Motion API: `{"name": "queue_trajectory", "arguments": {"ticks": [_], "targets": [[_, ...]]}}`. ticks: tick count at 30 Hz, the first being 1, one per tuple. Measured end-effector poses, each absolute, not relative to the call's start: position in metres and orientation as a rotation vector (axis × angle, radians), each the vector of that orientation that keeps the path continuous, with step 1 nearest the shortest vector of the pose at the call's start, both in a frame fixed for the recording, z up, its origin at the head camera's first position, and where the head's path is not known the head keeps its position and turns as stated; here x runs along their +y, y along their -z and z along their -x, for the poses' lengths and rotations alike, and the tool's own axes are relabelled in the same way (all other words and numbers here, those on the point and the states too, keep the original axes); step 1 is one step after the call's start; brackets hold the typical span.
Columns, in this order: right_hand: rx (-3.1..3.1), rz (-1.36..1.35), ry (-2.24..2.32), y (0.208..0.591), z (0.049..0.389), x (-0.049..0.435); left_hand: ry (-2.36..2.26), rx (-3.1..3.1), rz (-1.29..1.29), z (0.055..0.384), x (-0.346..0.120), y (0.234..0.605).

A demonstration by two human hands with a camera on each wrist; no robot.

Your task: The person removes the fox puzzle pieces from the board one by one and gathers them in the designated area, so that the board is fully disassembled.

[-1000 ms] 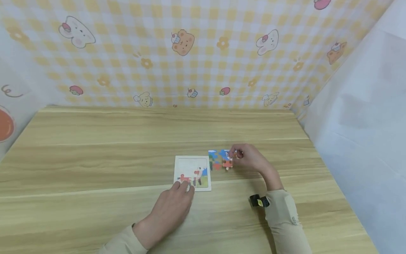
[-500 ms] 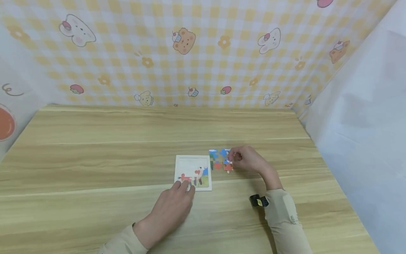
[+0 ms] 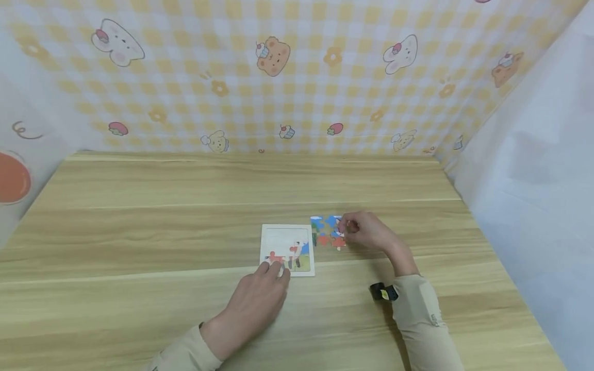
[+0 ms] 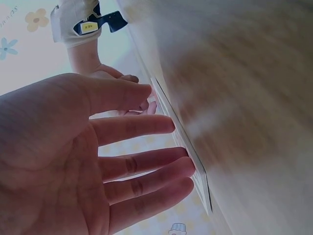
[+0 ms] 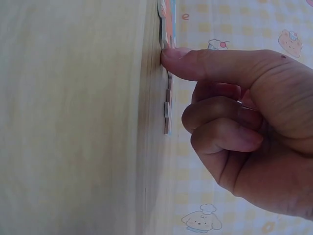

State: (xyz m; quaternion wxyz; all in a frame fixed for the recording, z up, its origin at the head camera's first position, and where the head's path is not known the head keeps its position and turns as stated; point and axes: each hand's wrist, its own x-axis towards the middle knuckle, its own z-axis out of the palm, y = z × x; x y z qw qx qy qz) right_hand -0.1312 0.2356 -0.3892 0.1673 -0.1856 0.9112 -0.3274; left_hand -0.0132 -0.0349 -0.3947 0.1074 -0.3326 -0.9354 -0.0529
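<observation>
A square, pale-rimmed puzzle board lies in the middle of the table, with several picture pieces fitted along its bottom and right side. My left hand rests its fingertips on the board's near edge; its fingers look fairly straight in the left wrist view. Just right of the board, several loose blue and red jigsaw pieces lie close together. My right hand pinches a jigsaw piece there with thumb and index finger, its other fingers curled. The thumb hides much of that piece in the right wrist view.
The wooden table spreads around the board. A yellow checked cloth with cartoon animals stands along its back edge, and a white sheet hangs on the right. A black wrist camera sits by the right sleeve.
My right hand has lowered slightly toward the near side, and its piece now meets the red piece below it. The left hand stays on the board. The head view has shifted a little.
</observation>
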Motion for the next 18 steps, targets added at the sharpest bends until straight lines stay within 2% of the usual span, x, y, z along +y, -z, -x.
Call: {"name": "queue_trajectory", "arguments": {"ticks": [18], "targets": [[2.654, 0.517, 0.866, 0.3854, 0.1289, 0.2348, 0.19, -2.786, 0.982, 0.0131, -0.036, 0.3939]]}}
